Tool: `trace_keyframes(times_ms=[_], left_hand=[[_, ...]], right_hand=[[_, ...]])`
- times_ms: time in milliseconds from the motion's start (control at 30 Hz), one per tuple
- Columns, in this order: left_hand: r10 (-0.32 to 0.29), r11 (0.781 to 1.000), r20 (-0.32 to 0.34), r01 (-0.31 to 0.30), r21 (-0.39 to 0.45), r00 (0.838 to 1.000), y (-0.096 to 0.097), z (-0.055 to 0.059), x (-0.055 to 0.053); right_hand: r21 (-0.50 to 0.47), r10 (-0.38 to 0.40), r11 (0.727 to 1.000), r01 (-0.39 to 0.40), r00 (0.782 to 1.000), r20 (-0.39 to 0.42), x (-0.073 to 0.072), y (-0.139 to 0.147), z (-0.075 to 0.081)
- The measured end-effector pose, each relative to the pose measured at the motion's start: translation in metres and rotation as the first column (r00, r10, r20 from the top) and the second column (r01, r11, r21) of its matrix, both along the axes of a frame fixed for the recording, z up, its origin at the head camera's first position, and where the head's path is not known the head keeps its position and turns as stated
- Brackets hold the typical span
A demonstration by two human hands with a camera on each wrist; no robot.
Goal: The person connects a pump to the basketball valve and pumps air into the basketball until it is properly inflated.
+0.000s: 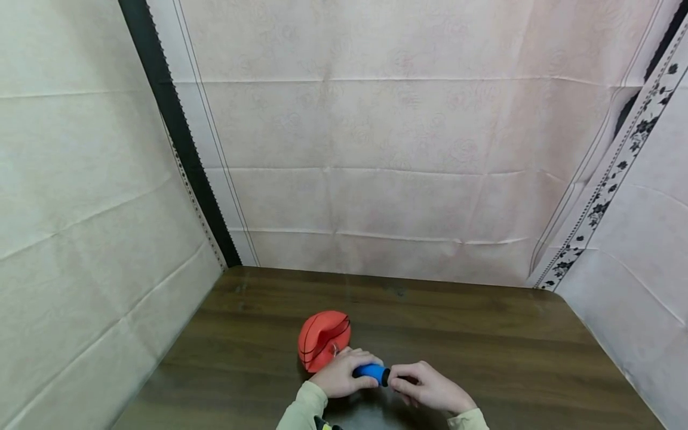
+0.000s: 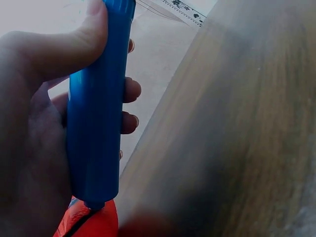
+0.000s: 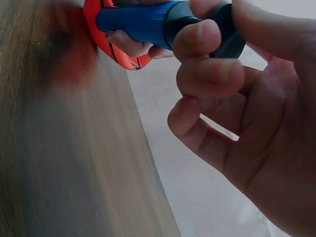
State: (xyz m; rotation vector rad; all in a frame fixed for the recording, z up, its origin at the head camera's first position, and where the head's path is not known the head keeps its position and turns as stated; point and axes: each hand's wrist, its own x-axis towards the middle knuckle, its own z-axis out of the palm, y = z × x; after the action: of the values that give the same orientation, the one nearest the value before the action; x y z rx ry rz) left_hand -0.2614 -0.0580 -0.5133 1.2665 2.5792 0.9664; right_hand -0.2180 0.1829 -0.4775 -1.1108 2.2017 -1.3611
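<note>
A blue hand pump point(image 1: 372, 372) lies across the gap between both hands, low in the head view. My left hand point(image 1: 344, 375) grips its barrel, thumb on one side and fingertips showing on the other in the left wrist view. At the pump's other end, my right hand point(image 1: 427, 389) pinches the black handle point(image 3: 231, 32) between thumb and fingers. Left of the pump is a caved-in orange-red ball point(image 1: 324, 338) with black basketball lines. The pump's narrow tip point(image 2: 95, 204) points toward the ball and overlaps it in the left wrist view.
The hands are over a dark wood-grain table point(image 1: 484, 334). Pale creased cloth point(image 1: 376, 149) hangs behind it and along both sides. A black strip point(image 1: 183, 131) runs down the left corner, and a floral border point(image 1: 602, 197) down the right.
</note>
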Motion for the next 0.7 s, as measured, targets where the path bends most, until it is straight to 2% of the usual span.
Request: trace_keyframes(times_ms=[100,200,267,367,467,533,700], left_hand=[[-0.011,1.0,-0.002,0.011,0.015,1.0,-0.002,0.002,-0.001],[-0.002,0.999,0.003,0.002,0.041,1.0,-0.006,0.007,-0.002],[0.028,0.998,0.007,-0.029,0.053,1.0,-0.009,0.012,-0.003],[0.091,0.994,-0.008,-0.091,0.066,0.996,-0.011,0.015,-0.002],[0.14,0.986,-0.048,-0.135,0.1,0.989,-0.011,0.014,0.0],[0.152,0.981,-0.083,-0.14,0.132,0.985,-0.01,0.012,0.0],[0.172,0.973,-0.099,-0.154,0.169,0.98,-0.007,0.009,0.0]], right_hand=[[0.001,0.013,1.0,-0.013,1.0,0.021,0.001,0.002,0.003],[-0.059,0.05,0.997,-0.048,0.998,0.032,0.002,0.01,0.009],[-0.121,0.064,0.991,-0.059,0.997,0.037,0.005,0.017,0.017],[-0.226,0.081,0.971,-0.081,0.997,-0.012,0.009,0.03,0.023],[-0.301,0.058,0.951,-0.073,0.997,-0.058,0.01,0.034,0.024],[-0.357,0.057,0.931,-0.081,0.995,-0.078,0.009,0.032,0.022],[-0.415,0.025,0.91,-0.014,0.999,0.021,0.003,0.017,0.017]])
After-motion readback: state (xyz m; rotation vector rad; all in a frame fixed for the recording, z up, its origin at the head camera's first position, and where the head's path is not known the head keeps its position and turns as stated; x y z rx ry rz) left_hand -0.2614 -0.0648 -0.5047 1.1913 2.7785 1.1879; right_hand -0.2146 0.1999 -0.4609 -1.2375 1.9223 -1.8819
